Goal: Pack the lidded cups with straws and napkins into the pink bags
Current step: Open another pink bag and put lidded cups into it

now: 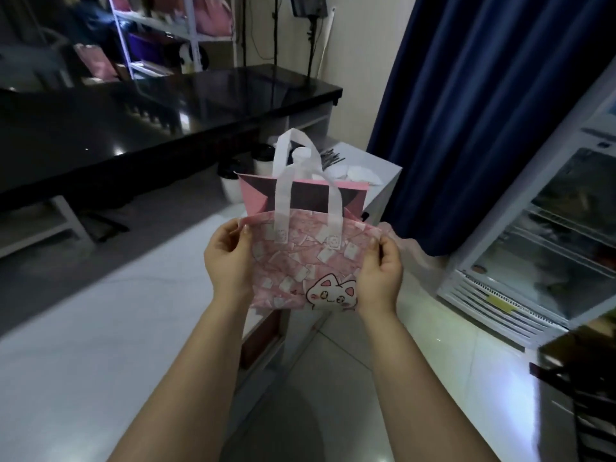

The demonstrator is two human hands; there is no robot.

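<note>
I hold a pink bag (300,261) with a white cat print and white handles up in front of me, its mouth pulled open. My left hand (226,258) pinches its left rim and my right hand (381,271) pinches its right rim. Behind the bag, two white cups with black lids (230,181) (263,161) stand on a small white table (383,168). Dark straws (331,159) and white napkins (361,175) lie on the same table, partly hidden by the bag.
A long black counter (133,121) runs across the left. A dark blue curtain (483,111) hangs at the right, with a glass-door fridge (550,245) beside it. Shelves with more pink bags (213,18) stand at the back. The floor is white tile.
</note>
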